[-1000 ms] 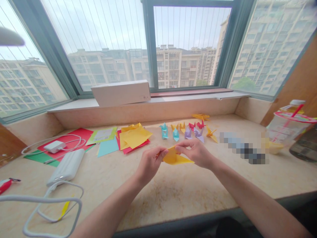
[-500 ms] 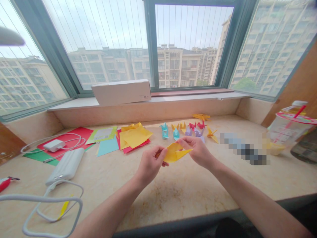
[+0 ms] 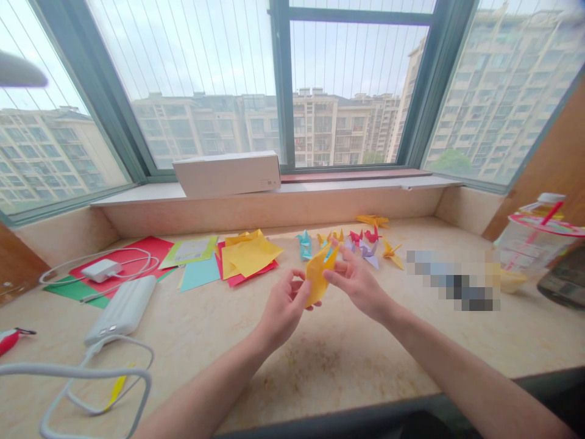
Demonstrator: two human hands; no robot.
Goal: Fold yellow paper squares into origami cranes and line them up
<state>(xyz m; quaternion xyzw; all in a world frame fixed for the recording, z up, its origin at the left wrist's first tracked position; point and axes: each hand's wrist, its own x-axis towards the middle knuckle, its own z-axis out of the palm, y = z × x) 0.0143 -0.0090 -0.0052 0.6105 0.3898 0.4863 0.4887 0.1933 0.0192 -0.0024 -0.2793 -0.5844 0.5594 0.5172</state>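
Observation:
A folded piece of yellow origami paper [image 3: 315, 279] is held up above the counter, its two narrow points facing upward. My left hand [image 3: 287, 305] grips its lower left side, thumb in front and fingers curled behind. On the other side, my right hand [image 3: 359, 281] has its thumb and fingers closed about the right flap. Just beyond my hands stand several small folded paper cranes: turquoise [image 3: 304, 245], red [image 3: 371, 234], lilac [image 3: 368, 250] and yellow [image 3: 392, 253]. My right hand partly hides some of them.
Yellow sheets [image 3: 251, 255] lie over red ones, left of the cranes. Further left are a blue sheet [image 3: 200, 272], a white power bank [image 3: 122, 309], a charger [image 3: 101, 270] and looped cables. A plastic cup [image 3: 525, 244] with a straw stands right. A white box [image 3: 228, 175] rests on the sill.
The yellow paper has turned from lying sideways to pointing upward, and its two points now show apart. My right hand has shifted its hold lower on the flap. The view has tilted slightly.

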